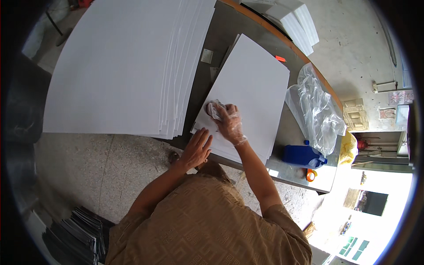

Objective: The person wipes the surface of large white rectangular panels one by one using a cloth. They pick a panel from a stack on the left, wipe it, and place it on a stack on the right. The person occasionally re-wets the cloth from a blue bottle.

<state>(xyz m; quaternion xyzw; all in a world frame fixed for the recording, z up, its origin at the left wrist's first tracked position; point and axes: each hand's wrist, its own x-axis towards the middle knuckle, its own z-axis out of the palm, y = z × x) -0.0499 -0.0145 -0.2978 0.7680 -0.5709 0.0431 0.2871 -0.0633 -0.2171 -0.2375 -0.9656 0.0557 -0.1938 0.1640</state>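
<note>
In a thin clear plastic glove, my right hand (pixel 230 124) grips a crumpled white rag (pixel 215 110) against the top of a stack of white sheets (pixel 254 84). The rag touches the top sheet near its left edge. My left hand (pixel 197 149), bare, lies at the near left corner of this stack with its fingers stretched out and nothing held. Left of it, a larger pile of white sheets (pixel 119 66) spreads over the table, its edges fanned unevenly. The rag's underside is hidden.
On the dark table (pixel 221 28), to the right, lie a clear plastic bag (pixel 320 112), a blue jug (pixel 302 155) and an orange roll (pixel 311 175). A small orange-red object (pixel 280 58) sits at the far edge. Dark sheets (pixel 81 234) are stacked at the lower left.
</note>
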